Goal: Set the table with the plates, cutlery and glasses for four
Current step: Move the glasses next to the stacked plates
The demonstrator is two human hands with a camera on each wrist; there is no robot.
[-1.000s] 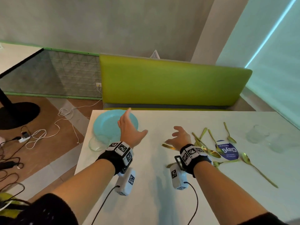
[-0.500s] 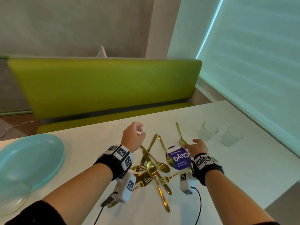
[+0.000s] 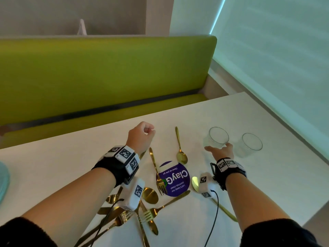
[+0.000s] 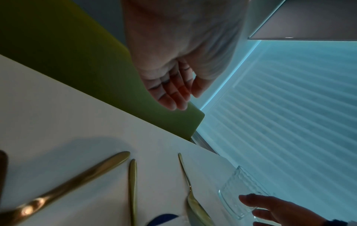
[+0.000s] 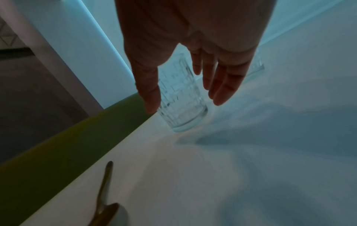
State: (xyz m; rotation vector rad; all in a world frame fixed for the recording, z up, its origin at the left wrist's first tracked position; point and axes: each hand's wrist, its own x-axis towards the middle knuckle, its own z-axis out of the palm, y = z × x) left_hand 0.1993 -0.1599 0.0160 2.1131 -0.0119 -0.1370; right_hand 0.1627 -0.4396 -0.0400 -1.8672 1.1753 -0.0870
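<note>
The right hand (image 3: pixel 221 152) is reaching to the near glass (image 3: pixel 216 138), which is standing upright near the far edge of the bench (image 3: pixel 267 184), toward its right corner. The fingers (image 5: pixel 222 85) are straight and spread, with the thumb on one side of the glass and the other fingers on the other side; I cannot tell if they are already touching it, and nothing is being gripped. A second glass (image 3: pixel 250 145) is standing just beside the first one, closer to the right edge.

The left hand (image 3: pixel 142 136) is hovering above the bench near the far edge, with fingers loosely curled and holding nothing.

The golden cutlery is lying in the middle of the bench. One spoon (image 3: pixel 180 148) is lying alone between the two hands. A fork (image 3: pixel 156 172) is lying with its tines on a round purple sticker (image 3: pixel 175 180). More forks and spoons are lying crossed in a pile (image 3: pixel 135 211) toward the near edge, partly under the left wrist. A sliver of a light blue plate (image 3: pixel 3 182) is showing at the left edge. Behind the bench a green sofa (image 3: pixel 98 77) is standing.
</note>
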